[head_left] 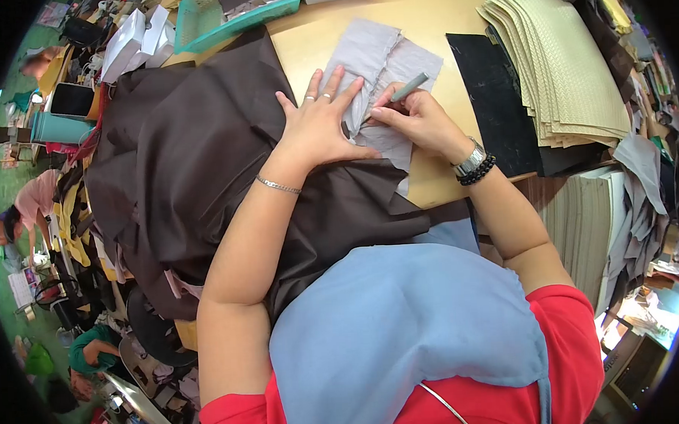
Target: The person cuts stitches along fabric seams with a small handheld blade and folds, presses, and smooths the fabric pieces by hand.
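the bare left hand [315, 130] lies palm-down, its fingers [333, 83] spread wide, thumb stretched sideways; the bare right hand [425, 123] is curled, fingertips pinched; both bare arms [249, 235] reach forward.

Lt-gry cloth [364, 43], gry-grn pen [411, 86], pale-ylw woven-patt. sheets [564, 62].

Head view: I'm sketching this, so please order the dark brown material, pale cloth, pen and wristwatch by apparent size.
1. Dark brown material
2. Pale cloth
3. Pen and wristwatch: too alike to rank; the right hand hides part of the pen.
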A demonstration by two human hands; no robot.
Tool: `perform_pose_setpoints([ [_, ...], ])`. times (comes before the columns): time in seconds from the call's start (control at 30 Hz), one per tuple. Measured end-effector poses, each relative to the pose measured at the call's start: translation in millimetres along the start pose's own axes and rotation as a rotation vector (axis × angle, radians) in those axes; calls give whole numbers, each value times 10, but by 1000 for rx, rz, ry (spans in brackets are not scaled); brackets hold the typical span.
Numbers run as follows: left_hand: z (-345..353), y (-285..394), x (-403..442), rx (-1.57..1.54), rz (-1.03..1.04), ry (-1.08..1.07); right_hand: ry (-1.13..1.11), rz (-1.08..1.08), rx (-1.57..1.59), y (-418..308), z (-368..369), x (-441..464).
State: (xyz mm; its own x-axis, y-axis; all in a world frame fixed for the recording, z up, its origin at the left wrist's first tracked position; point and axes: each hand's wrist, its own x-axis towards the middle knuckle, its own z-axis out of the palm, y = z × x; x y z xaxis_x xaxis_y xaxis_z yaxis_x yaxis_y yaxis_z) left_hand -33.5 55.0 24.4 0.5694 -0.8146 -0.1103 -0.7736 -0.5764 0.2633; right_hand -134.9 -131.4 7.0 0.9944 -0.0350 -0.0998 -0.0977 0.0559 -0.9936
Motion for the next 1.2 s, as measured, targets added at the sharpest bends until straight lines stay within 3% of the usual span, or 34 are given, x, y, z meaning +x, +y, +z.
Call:
perform_pose_setpoints([
  [0.23,3,-3,8,14,-2,-8,24,-56,59,46,-35,-165],
  [0.33,8,2,30,9,-17,9,-64,-29,167,-20,14,-275],
  [0.37,8,6,35,10,-26,8,-160,-112,132,-30,79,-313],
  [0.43,18,-3,42,8,-24,-4,-20,-117,82,-91,183,-364],
  [0.53,18,-17,47,12,-18,-11,267,-70,248,94,126,-182],
  [0.93,0,-14,44,-27,-6,-24,239,-136,-84,192,99,-62],
  [1.2,27,-19,44,-32,0,-10,238,-131,7,191,97,-78],
])
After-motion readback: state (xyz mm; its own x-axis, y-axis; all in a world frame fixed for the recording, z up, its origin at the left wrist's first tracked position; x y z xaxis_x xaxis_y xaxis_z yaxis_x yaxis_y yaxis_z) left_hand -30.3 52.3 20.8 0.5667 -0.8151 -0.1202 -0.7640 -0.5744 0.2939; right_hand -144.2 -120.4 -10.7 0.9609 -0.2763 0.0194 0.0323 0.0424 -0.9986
